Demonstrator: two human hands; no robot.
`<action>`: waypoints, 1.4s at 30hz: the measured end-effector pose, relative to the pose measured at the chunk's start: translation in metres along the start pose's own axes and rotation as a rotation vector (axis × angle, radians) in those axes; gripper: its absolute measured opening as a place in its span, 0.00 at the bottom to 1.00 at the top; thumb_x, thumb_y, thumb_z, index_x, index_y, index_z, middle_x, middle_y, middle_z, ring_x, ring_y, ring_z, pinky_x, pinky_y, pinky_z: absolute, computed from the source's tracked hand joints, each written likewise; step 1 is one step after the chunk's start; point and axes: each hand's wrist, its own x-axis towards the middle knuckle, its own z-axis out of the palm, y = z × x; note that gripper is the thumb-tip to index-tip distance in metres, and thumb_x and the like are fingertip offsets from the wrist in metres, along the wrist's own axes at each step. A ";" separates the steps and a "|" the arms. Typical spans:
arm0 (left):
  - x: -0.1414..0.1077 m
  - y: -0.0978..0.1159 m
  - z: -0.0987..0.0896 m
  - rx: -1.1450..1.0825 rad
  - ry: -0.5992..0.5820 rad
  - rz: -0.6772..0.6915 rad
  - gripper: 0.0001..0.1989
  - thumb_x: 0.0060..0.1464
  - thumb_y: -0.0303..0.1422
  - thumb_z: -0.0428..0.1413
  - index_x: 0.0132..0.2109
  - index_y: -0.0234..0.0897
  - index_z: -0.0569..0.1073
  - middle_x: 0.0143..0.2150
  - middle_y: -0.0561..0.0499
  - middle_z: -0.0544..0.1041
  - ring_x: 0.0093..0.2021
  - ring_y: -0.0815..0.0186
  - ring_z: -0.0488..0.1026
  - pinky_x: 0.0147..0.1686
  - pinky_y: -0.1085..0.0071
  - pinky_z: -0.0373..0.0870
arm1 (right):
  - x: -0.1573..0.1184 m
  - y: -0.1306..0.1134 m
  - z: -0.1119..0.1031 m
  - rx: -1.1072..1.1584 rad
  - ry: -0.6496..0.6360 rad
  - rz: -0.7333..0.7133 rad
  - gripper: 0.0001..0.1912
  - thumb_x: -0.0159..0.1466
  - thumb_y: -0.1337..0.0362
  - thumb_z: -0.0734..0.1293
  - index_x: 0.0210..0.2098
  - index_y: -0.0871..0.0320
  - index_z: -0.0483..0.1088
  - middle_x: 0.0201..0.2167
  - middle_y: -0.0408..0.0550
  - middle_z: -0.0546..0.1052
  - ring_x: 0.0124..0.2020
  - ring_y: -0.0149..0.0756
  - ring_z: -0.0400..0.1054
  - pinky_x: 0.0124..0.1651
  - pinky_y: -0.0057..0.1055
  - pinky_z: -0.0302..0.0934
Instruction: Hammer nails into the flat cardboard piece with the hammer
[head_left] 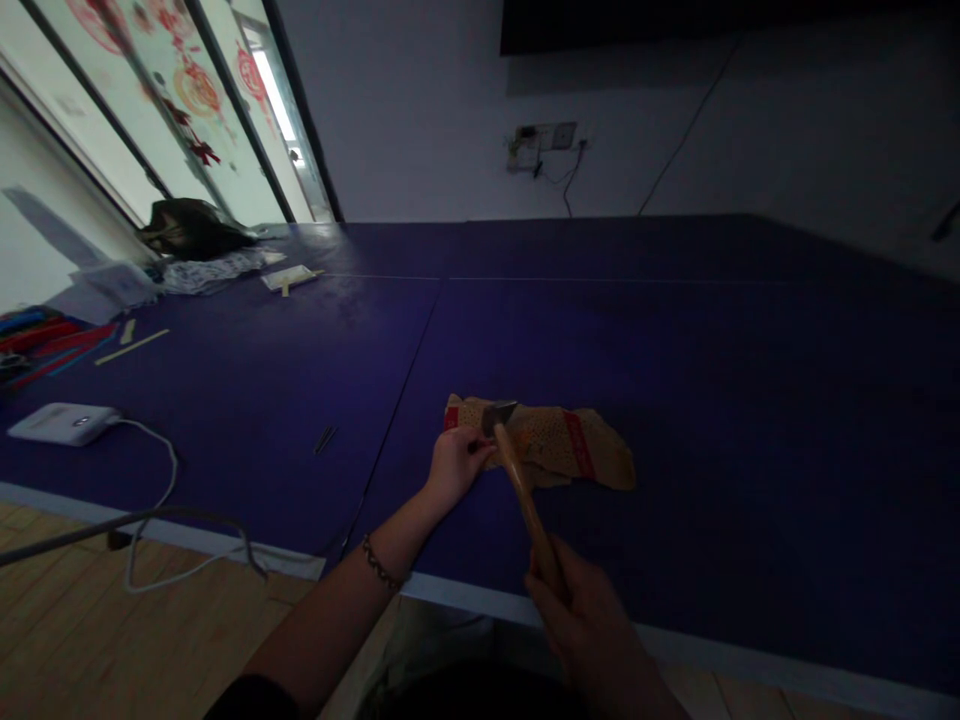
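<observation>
The purple table [697,350] stretches wide beyond the printed cardboard [551,432], which lies near its front edge. The hammer [523,488] slants over it; whether its head touches is unclear. The right hand [589,610] has its fingers wrapped round the handle. The left hand [454,463] curls at the cardboard; I can't tell whether its fingers pinch anything.

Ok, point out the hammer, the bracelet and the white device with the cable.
Hammer [524,496]: head view, middle of the wooden handle.
Bracelet [378,568]: head view, on its links.
White device [61,424]: head view, on its top face.
</observation>
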 end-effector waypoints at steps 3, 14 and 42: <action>0.000 -0.001 0.000 0.030 -0.005 -0.012 0.02 0.43 0.27 0.58 0.28 0.33 0.75 0.24 0.52 0.74 0.26 0.68 0.69 0.26 0.76 0.62 | 0.004 0.000 0.001 -0.052 -0.022 0.048 0.07 0.49 0.61 0.57 0.24 0.56 0.63 0.19 0.44 0.68 0.23 0.37 0.63 0.27 0.30 0.55; -0.001 0.002 -0.001 0.007 0.039 0.038 0.02 0.43 0.24 0.58 0.25 0.33 0.73 0.26 0.52 0.75 0.28 0.69 0.70 0.28 0.76 0.63 | -0.003 -0.003 -0.004 -0.002 -0.013 0.001 0.06 0.51 0.61 0.58 0.25 0.56 0.64 0.19 0.43 0.68 0.23 0.36 0.62 0.27 0.29 0.54; -0.004 -0.005 0.000 0.152 0.061 0.116 0.08 0.41 0.24 0.61 0.33 0.34 0.72 0.30 0.51 0.74 0.33 0.66 0.71 0.34 0.70 0.69 | 0.021 0.089 -0.044 1.041 0.044 0.097 0.15 0.51 0.55 0.69 0.28 0.55 0.60 0.09 0.29 0.56 0.05 0.17 0.42 0.05 0.14 0.44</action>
